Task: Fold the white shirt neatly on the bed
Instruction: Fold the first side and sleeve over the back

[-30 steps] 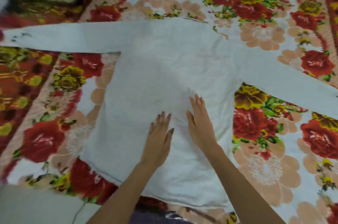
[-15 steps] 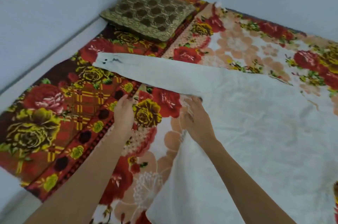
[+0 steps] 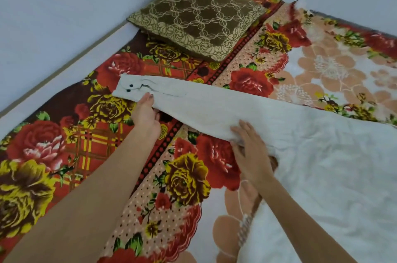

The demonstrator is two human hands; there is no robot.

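Note:
The white shirt (image 3: 318, 166) lies spread flat over the right half of the bed, its left sleeve stretched out to the left and ending in a cuff with two dark buttons. My left hand (image 3: 146, 114) holds the lower edge of that sleeve just short of the cuff, fingers curled under the cloth. My right hand (image 3: 250, 148) rests at the armpit, where the sleeve meets the body, fingers bunching the fabric there. The shirt's right side runs out of the frame.
A floral bedspread (image 3: 71, 151) in red, yellow and peach covers the bed. A brown and gold cushion (image 3: 199, 17) sits at the far corner. White walls (image 3: 53, 4) close off the left and far sides of the bed.
My view swung left from the shirt's body to its left sleeve. My left hand moved out along the sleeve and took its edge near the cuff; my right hand stayed by the armpit.

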